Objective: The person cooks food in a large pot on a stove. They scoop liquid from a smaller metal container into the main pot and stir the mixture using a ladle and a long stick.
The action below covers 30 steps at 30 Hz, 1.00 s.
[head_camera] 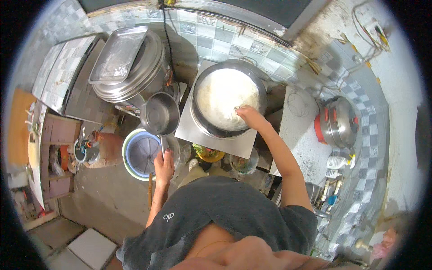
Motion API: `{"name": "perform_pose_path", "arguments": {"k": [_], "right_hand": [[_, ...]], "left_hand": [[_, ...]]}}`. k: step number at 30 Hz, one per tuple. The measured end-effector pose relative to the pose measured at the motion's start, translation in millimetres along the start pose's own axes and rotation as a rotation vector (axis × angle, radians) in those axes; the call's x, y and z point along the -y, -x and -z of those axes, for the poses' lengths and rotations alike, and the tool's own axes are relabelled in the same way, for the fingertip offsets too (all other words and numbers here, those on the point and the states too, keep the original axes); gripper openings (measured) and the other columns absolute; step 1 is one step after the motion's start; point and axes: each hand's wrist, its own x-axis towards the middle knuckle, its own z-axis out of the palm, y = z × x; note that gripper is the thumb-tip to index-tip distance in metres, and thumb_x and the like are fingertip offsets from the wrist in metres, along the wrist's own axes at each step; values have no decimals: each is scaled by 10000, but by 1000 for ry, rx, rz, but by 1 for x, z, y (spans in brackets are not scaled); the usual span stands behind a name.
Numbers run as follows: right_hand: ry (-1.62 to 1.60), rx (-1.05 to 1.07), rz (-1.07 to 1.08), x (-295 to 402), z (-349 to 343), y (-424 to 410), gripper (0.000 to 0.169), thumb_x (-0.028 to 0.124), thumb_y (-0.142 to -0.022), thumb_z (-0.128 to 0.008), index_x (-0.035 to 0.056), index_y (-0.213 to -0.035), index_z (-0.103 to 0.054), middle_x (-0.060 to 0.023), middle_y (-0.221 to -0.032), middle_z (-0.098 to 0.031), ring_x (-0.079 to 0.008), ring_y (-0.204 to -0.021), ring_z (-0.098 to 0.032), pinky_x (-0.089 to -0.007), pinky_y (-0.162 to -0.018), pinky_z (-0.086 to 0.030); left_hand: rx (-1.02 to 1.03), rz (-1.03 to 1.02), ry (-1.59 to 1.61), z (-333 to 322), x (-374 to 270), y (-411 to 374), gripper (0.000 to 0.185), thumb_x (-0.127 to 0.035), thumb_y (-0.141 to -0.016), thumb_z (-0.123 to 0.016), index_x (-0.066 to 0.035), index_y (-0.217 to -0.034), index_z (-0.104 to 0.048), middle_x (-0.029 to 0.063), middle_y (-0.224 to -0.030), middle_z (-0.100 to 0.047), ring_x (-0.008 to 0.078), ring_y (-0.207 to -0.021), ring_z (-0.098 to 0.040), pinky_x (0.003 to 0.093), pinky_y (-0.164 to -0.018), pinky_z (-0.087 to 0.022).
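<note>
My left hand (pixel 164 165) grips the handle of a dark metal saucepan (pixel 159 113), which is held out over the floor to the left of the stove. Nothing shows inside the saucepan. In front of me a large dark pot (pixel 199 86) on the steel stove top (pixel 189 126) is nearly filled with something white (pixel 224 94), whether liquid, foam or powder I cannot tell. The bunched fingers of my right hand (pixel 250 116) are at the near right part of this white surface. A small pale bit shows at the fingertips, too blurred to name.
A lidded steel pot (pixel 148 77) bearing a metal tray (pixel 118 54) stands at the left. Below the saucepan are nested plastic basins (pixel 141 152). On the right-hand counter (pixel 297 135) sit a steamer pot (pixel 341 121) and a spray bottle (pixel 337 162). A yellow basin (pixel 211 157) holds greens underneath.
</note>
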Motion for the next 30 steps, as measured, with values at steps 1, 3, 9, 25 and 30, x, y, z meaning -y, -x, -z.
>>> {"name": "perform_pose_path", "arguments": {"k": [1, 3, 9, 25, 30], "right_hand": [[-14, -71, 97, -7, 1, -6, 165, 120, -907, -590, -20, -972, -647, -212, -869, -643, -386, -905, -618, -464, -824, -509], [-17, -88, 114, -16, 13, -22, 175, 119, -919, -594, -16, -1001, -672, -207, -943, -670, -374, -932, -622, -447, -841, -509], [-32, -94, 95, -12, 49, -83, 199, 140, -937, -593, -20, -1000, -693, -196, -988, -689, -369, -948, -627, -437, -852, -502], [-219, 67, 83, -14, -32, -28, 199, 148, -946, -575, -11, -973, -690, -198, -932, -667, -378, -902, -625, -457, -803, -496], [-212, 141, 42, 0, -3, 8, 215, 169, -957, -585, -14, -979, -696, -190, -949, -687, -372, -877, -638, -445, -773, -505]], "left_hand": [[-19, 25, -4, 1, 0, 7, 341, -277, -1039, -485, 19, -908, -593, -44, -581, -434, 45, -505, -371, 267, -447, -286], [-33, 74, 106, -2, -7, 18, 329, -292, -1049, -482, -3, -919, -573, -51, -566, -416, 33, -464, -360, 244, -412, -264], [-65, 127, 262, -8, -18, 35, 314, -312, -1052, -488, -17, -965, -553, -62, -551, -388, 31, -415, -336, 230, -372, -251], [-53, 99, 247, -12, -29, 37, 357, -359, -1049, -488, -16, -976, -556, -37, -578, -392, 55, -393, -333, 243, -360, -258], [-12, 92, 230, -15, -30, 29, 361, -355, -1048, -493, -7, -985, -561, -41, -569, -394, 51, -392, -338, 241, -358, -263]]}}
